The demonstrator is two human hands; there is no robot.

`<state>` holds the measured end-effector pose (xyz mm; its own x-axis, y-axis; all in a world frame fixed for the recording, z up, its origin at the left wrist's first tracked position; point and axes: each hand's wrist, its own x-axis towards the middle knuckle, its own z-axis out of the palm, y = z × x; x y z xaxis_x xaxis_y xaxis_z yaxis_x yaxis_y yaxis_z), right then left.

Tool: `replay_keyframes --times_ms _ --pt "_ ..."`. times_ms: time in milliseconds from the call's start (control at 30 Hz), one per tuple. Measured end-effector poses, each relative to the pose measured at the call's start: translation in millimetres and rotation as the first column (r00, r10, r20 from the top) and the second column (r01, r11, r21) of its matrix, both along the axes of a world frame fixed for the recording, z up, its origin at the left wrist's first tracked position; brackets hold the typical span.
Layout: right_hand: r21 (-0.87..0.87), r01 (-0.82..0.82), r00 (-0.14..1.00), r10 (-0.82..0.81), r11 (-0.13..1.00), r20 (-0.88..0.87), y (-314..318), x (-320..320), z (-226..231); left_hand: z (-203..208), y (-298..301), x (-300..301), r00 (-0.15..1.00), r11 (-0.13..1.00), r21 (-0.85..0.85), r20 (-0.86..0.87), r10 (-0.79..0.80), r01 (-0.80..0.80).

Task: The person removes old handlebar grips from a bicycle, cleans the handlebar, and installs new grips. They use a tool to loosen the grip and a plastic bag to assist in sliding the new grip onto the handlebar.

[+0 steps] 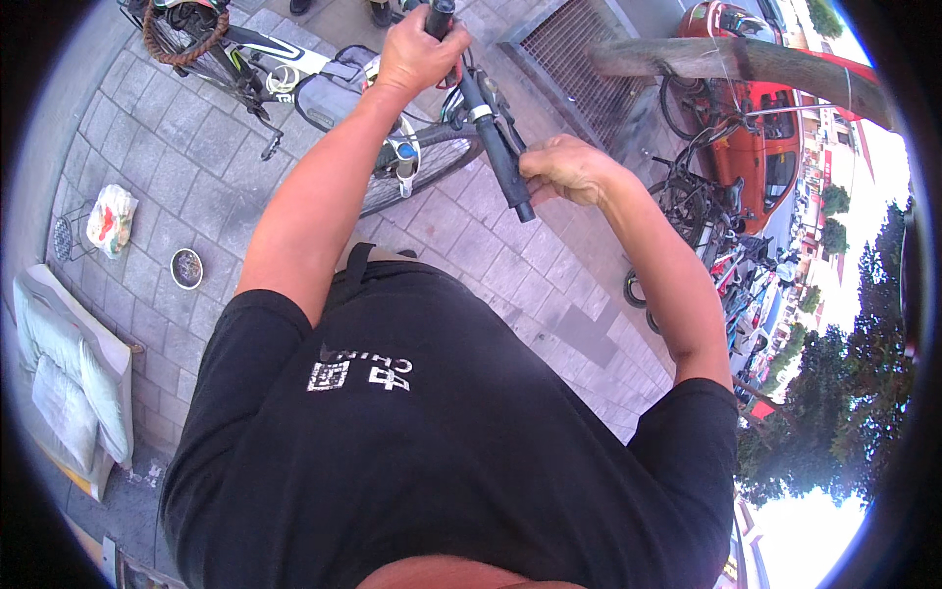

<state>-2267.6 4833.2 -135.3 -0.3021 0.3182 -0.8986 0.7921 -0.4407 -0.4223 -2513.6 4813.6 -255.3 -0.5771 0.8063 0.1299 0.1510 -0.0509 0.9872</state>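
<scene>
A bicycle with a white and black frame (280,49) stands before me, its handlebar (474,93) running from the top middle toward the right. My left hand (417,54) is closed round the bar near its far black end (441,15). At the nearer end, my right hand (571,169) has its fingers bent and pressed against the side of the black handlebar grip (503,165); its fingertips are partly hidden. Below the bar sits the front wheel (432,172), beside a fork leg with a blue cap (406,151). A grey bag (334,101) hangs on the frame.
A metal floor grate (569,64) and a leaning tree trunk (726,61) lie ahead to the right, near parked bikes (702,191) and an orange car (741,162). At left are a cushioned seat (74,378), a bowl (186,268) and a plastic bag (112,220). Someone's shoes (300,6) show at the top.
</scene>
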Motion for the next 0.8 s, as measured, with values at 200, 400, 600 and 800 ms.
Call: replay_keyframes --times_ms 200,400,600,800 --pt "-0.127 0.190 0.970 -0.207 0.973 -0.130 -10 27 -19 -4 1 2 0.999 1.000 -0.023 0.034 0.009 -0.009" --pt "-0.119 0.244 0.940 -0.265 0.962 -0.216 -21 34 -4 -1 2 3 0.998 0.999 -0.039 0.060 0.002 0.001" --pt "-0.190 0.119 0.975 -0.150 0.975 -0.162 -5 22 -15 -4 5 -3 1.000 0.999 -0.028 -0.004 0.015 -0.015" --pt "-0.126 0.133 0.984 -0.146 0.983 -0.101 -10 26 -32 6 2 1 1.000 1.000 0.006 0.002 0.030 -0.030"
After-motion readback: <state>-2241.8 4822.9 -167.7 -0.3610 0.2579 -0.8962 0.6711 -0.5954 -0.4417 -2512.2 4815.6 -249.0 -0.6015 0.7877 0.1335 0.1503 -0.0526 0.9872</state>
